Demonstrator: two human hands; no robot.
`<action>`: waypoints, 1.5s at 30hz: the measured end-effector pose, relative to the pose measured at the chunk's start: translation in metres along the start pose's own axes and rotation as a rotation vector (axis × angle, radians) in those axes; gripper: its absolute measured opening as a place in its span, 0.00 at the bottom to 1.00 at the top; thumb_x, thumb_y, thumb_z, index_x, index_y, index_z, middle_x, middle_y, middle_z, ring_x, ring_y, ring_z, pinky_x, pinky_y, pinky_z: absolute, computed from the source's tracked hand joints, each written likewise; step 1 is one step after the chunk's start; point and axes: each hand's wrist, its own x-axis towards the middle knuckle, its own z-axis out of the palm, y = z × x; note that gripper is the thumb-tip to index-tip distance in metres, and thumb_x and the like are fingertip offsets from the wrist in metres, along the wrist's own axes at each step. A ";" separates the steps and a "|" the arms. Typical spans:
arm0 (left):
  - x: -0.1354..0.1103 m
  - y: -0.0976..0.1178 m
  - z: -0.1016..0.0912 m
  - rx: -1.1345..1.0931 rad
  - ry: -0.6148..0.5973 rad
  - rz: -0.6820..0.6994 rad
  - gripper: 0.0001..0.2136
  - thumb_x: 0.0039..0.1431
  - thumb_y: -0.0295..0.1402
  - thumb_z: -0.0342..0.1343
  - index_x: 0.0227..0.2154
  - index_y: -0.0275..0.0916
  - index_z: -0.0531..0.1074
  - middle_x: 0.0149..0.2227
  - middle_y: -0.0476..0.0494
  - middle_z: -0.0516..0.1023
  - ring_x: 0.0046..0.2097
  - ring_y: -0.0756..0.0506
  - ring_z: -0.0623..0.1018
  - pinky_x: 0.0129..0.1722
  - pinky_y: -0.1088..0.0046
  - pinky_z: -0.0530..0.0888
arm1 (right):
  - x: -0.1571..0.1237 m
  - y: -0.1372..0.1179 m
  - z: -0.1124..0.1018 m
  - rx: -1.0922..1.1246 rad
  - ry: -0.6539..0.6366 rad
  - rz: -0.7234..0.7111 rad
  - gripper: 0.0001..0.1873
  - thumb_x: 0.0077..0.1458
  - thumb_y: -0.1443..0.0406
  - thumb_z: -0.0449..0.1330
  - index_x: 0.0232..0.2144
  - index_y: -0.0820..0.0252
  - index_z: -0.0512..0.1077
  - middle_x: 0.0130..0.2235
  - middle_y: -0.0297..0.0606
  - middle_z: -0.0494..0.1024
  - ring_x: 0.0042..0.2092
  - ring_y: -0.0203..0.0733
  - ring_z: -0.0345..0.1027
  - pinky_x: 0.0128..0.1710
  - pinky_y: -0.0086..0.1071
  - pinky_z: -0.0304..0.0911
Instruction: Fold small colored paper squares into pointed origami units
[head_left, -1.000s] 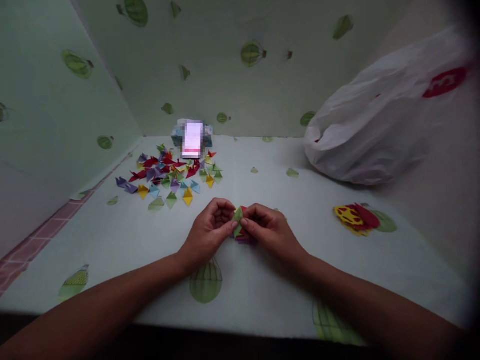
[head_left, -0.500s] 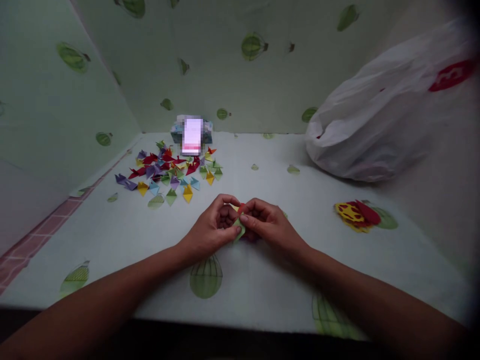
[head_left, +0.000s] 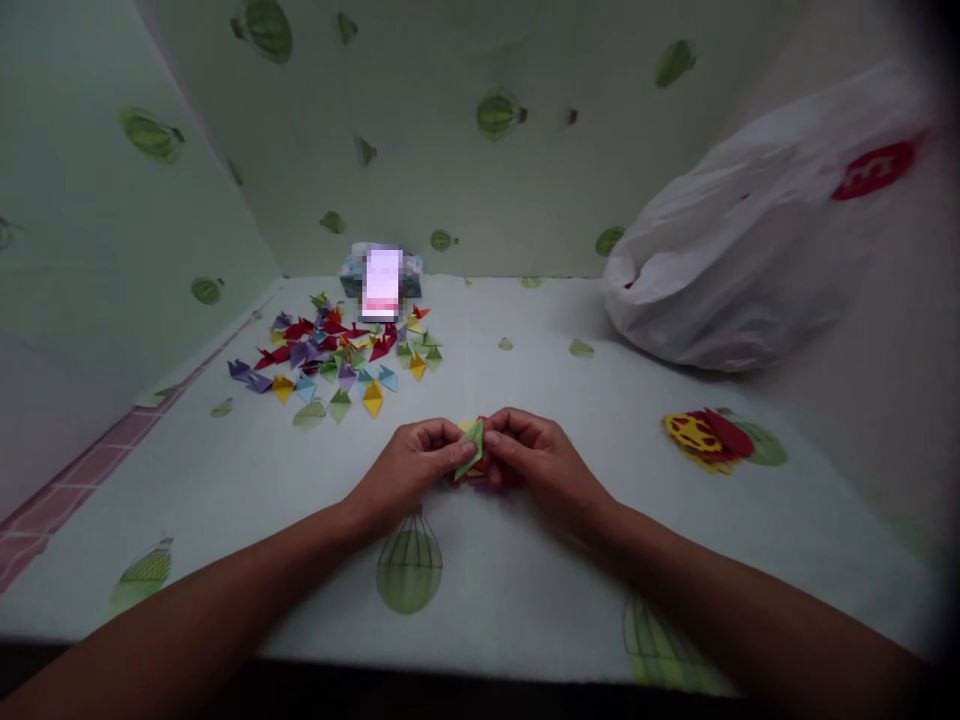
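A small piece of green folded paper [head_left: 471,452] is in front of me, above the middle of the table. My left hand [head_left: 409,462] pinches it between thumb and fingers. Closed at its right edge is my right hand [head_left: 536,462], thumb and forefinger pressed together there; the fingertips partly hide the contact. Red and yellow paper pieces [head_left: 474,480] show behind and below the green one, mostly covered by my hands. Farther left lies a loose group of folded paper pieces [head_left: 341,404] in purple, red, green, blue and yellow.
A lit phone [head_left: 383,280], blurred out, leans on a box [head_left: 412,276] at the back. To the right a white plastic bag [head_left: 720,270] slumps against the wall. Yellow and red cut-outs [head_left: 694,435] lie below it. Balloon-patterned cloth covers the table [head_left: 525,600].
The green paper has turned and now shows more of its face. My left fingers have flattened against it. The whole view has shifted slightly.
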 end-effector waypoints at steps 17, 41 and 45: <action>-0.005 0.003 0.001 0.212 0.020 0.119 0.15 0.64 0.41 0.52 0.28 0.36 0.76 0.28 0.47 0.77 0.31 0.49 0.71 0.32 0.74 0.65 | 0.002 0.002 -0.001 -0.070 -0.008 0.011 0.15 0.53 0.55 0.65 0.28 0.60 0.67 0.23 0.30 0.72 0.23 0.32 0.65 0.25 0.28 0.60; -0.003 0.000 0.004 0.176 -0.044 0.101 0.12 0.59 0.40 0.57 0.28 0.36 0.72 0.25 0.50 0.71 0.29 0.50 0.68 0.31 0.74 0.64 | -0.003 -0.005 0.000 -0.251 0.056 -0.109 0.17 0.57 0.53 0.60 0.25 0.59 0.66 0.20 0.29 0.68 0.21 0.32 0.60 0.23 0.28 0.57; -0.002 0.000 0.004 0.185 -0.022 0.104 0.13 0.58 0.40 0.58 0.24 0.36 0.69 0.24 0.51 0.69 0.27 0.51 0.66 0.29 0.74 0.62 | -0.001 -0.005 -0.001 -0.204 0.022 -0.058 0.18 0.56 0.52 0.61 0.25 0.59 0.66 0.21 0.29 0.69 0.21 0.31 0.60 0.22 0.28 0.57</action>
